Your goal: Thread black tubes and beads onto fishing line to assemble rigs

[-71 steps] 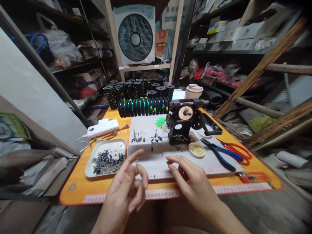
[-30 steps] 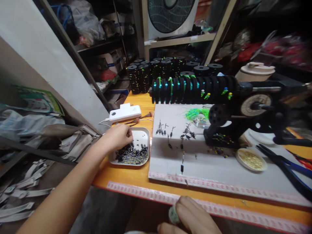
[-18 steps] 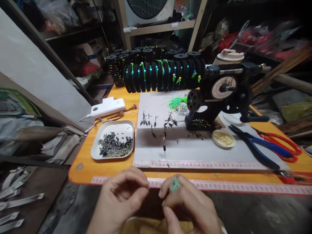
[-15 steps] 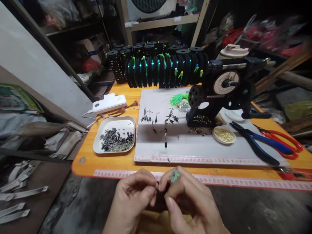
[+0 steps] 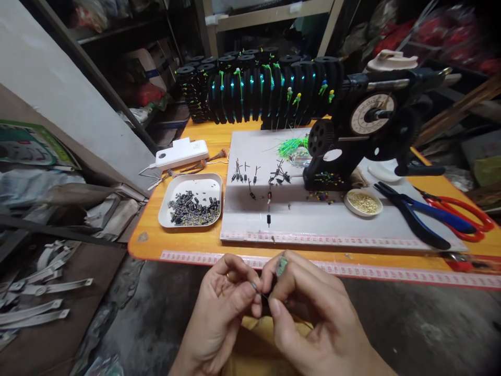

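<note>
My left hand (image 5: 223, 308) is closed in front of the table edge, pinching a tiny dark piece (image 5: 254, 286) between thumb and index finger. Close against it, my right hand (image 5: 317, 313) is also closed; a thin wire-like strand (image 5: 265, 296) runs from the left fingertips into its pinch. A greenish wrap or patch (image 5: 282, 265) sits on a right finger. The exact kind of the small piece is too small to tell. Beyond the hands, several small black cylinders with thin wire ends (image 5: 269, 219) lie on the white board (image 5: 242, 224).
On the left stands a white tray (image 5: 163, 211) of small dark parts. A black winding device (image 5: 317, 180) carries a row of black spools (image 5: 250, 94). To the right are a dish of gold bits (image 5: 364, 203), blue-handled pliers (image 5: 415, 214) and red-handled scissors (image 5: 479, 230). Measuring tape (image 5: 376, 273) lines the table's edge.
The camera view has tilted down, so the table appears higher. My left hand has turned a little, showing the small piece at its fingertips; both hands stay close together.
</note>
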Available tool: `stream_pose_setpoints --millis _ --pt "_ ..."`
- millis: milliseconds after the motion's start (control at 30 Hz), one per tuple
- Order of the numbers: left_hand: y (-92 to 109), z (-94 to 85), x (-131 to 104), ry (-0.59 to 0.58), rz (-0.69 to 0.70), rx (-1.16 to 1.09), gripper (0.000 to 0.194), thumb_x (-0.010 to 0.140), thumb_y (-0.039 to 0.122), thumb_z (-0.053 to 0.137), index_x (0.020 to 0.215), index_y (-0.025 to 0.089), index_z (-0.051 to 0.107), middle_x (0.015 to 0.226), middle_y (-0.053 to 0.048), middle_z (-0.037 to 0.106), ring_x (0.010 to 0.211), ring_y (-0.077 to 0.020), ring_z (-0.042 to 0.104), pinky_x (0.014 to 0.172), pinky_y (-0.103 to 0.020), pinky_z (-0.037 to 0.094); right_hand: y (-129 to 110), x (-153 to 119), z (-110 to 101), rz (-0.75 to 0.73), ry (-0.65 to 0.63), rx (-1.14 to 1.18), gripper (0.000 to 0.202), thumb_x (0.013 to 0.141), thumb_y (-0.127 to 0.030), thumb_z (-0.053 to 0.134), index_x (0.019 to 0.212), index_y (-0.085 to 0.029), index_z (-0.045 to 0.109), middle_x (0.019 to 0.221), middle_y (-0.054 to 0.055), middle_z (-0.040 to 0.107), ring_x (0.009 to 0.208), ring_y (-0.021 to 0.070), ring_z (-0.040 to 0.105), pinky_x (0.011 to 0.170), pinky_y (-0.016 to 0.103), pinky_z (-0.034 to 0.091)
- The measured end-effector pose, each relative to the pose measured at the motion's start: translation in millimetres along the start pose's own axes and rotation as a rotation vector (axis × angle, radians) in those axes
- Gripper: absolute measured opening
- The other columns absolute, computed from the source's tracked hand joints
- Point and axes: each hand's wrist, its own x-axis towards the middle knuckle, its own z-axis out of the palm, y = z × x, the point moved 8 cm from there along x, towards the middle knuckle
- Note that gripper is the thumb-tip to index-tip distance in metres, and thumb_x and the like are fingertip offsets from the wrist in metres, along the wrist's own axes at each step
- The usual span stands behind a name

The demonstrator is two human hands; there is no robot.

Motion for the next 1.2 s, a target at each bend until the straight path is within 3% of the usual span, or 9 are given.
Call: stream_pose_setpoints --millis 233,900,1033,1100,1200 --pt "1.1 2.3 -0.1 -0.056 0.014 -0.014 0.029 0.070 0.017 0.091 0.082 0.017 0.064 0.070 0.004 0.069 0.052 -0.0040 0.064 0.053 -0.011 0.052 -1.2 -0.4 0.9 0.001 0.000 0.000 0.021 0.081 -0.004 0.053 0.073 -0.022 0.049 0.076 0.002 0.058 0.071 0.0145 0.062 0.060 0.025 0.052" --pt "-1.3 2.6 -0.3 -0.081 0.028 -0.018 0.024 0.075 0.013 0.087 0.085 0.016 0.064 0.072 0.004 0.070 0.055 -0.0043 0.064 0.057 -0.014 0.054 -5.0 2.0 1.7 -0.009 -0.005 -0.003 0.019 0.080 -0.005 0.054 0.070 -0.020 0.049 0.074 0.002 0.056 0.069 0.0131 0.061 0.057 0.022 0.050" --pt "3.5 -1.7 -5.2 -0.029 0.173 0.086 0.023 0.075 0.015 0.087 0.093 0.021 0.074 0.075 0.002 0.075 0.059 -0.0073 0.068 0.060 -0.017 0.057 -3.5 2.0 1.1 0.026 -0.054 -0.038 0.016 0.087 -0.008 0.053 0.075 -0.019 0.055 0.076 0.002 0.058 0.068 0.0124 0.061 0.057 0.022 0.049" --pt "14.7 -1.6 -9.4 -0.010 0.316 0.227 0.021 0.077 0.014 0.085 0.094 0.025 0.078 0.077 0.002 0.076 0.065 -0.0087 0.071 0.065 -0.017 0.059 -1.7 0.7 0.2 0.047 -0.085 -0.038 0.015 0.092 -0.010 0.052 0.080 -0.019 0.058 0.080 0.002 0.061 0.073 0.0126 0.063 0.063 0.022 0.050" --pt "38.7 10.9 -18.6 -0.099 0.604 0.506 0.017 0.080 0.009 0.080 0.085 0.025 0.081 0.078 0.002 0.076 0.073 -0.0103 0.071 0.069 -0.017 0.060 2.6 -2.0 -1.3 0.079 -0.133 -0.014 0.014 0.096 -0.013 0.054 0.086 -0.020 0.061 0.085 0.002 0.064 0.081 0.0129 0.065 0.072 0.023 0.051"
